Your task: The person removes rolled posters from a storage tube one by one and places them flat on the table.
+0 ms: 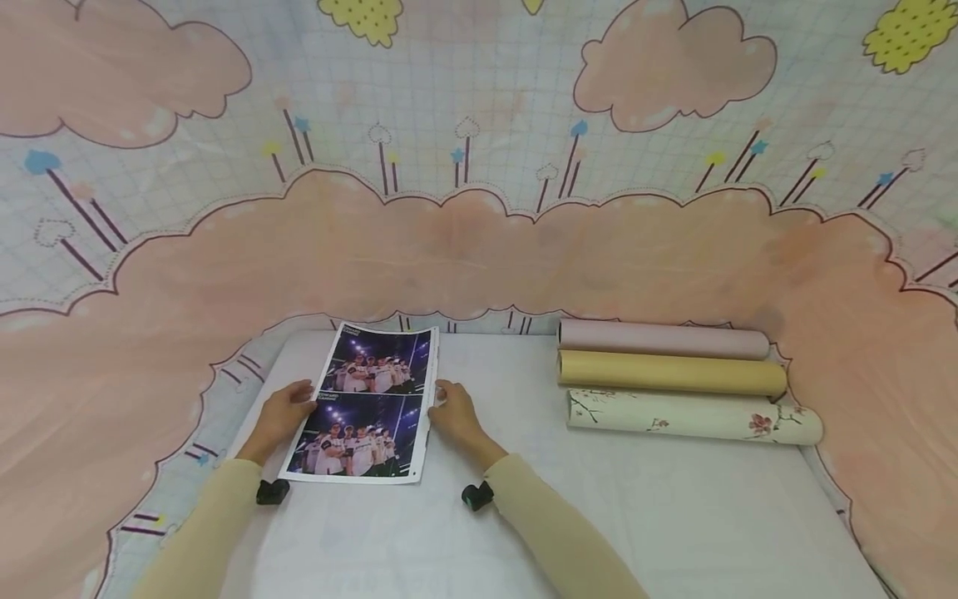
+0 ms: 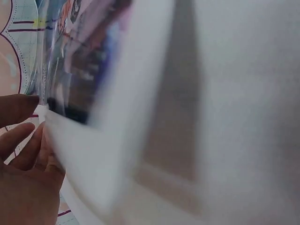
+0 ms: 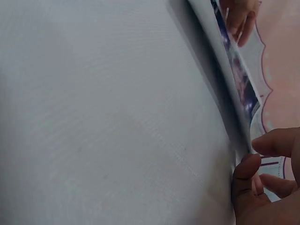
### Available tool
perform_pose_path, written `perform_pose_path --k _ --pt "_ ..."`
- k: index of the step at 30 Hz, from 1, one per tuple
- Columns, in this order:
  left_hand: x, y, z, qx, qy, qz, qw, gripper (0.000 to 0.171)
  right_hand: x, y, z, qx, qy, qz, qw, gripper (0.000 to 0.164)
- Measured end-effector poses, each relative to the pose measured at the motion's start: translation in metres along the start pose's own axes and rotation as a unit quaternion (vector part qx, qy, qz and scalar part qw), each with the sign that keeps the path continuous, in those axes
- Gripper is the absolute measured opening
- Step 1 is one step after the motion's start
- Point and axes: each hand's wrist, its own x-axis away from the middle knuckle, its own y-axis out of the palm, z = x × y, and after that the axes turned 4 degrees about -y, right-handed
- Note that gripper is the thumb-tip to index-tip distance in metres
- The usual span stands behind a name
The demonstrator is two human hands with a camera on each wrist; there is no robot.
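A white-bordered photo sheet (image 1: 359, 408), printed with two alike group pictures one above the other, is held over the left part of the white table. My left hand (image 1: 282, 412) pinches its left edge; in the left wrist view the thumb (image 2: 18, 108) lies over the sheet and the curled fingers sit behind it. On the opposite edge, my right hand (image 1: 456, 416) pinches the sheet between thumb and index finger (image 3: 246, 166). A shadowed gap shows under the sheet's raised edge in the right wrist view.
Three rolls lie side by side at the back right: a pale pink roll (image 1: 662, 339), a gold roll (image 1: 674, 373) and a white flower-patterned roll (image 1: 696, 418). A patterned cloth (image 1: 479, 249) hangs behind the white table (image 1: 524, 532) and around its sides.
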Motion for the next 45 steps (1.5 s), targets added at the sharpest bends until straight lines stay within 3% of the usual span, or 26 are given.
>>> perform_pose_path --k 6,13,21,31,37,45 --pt "0.006 -0.011 0.013 -0.023 0.008 0.025 0.9994 0.052 0.005 -0.01 -0.004 -0.024 -0.022 0.001 0.999 0.053" --pt "0.026 -0.022 0.045 -0.027 0.041 0.075 0.996 0.049 0.019 -0.033 -0.009 -0.08 -0.015 -0.008 0.997 0.05" --pt "0.054 -0.017 0.089 0.023 0.117 0.122 0.9853 0.045 0.04 -0.07 -0.005 -0.135 -0.017 -0.019 0.991 0.046" --pt "0.075 0.002 0.12 0.056 0.147 0.071 0.985 0.047 0.066 -0.113 0.012 -0.156 -0.028 -0.01 0.987 0.045" --pt "0.081 0.022 0.131 0.079 0.184 0.075 0.977 0.044 0.078 -0.129 0.021 -0.154 -0.017 0.002 0.988 0.046" --pt "0.09 0.047 0.143 0.135 0.181 0.046 0.9732 0.042 0.108 -0.164 -0.004 -0.14 -0.003 0.001 0.99 0.045"
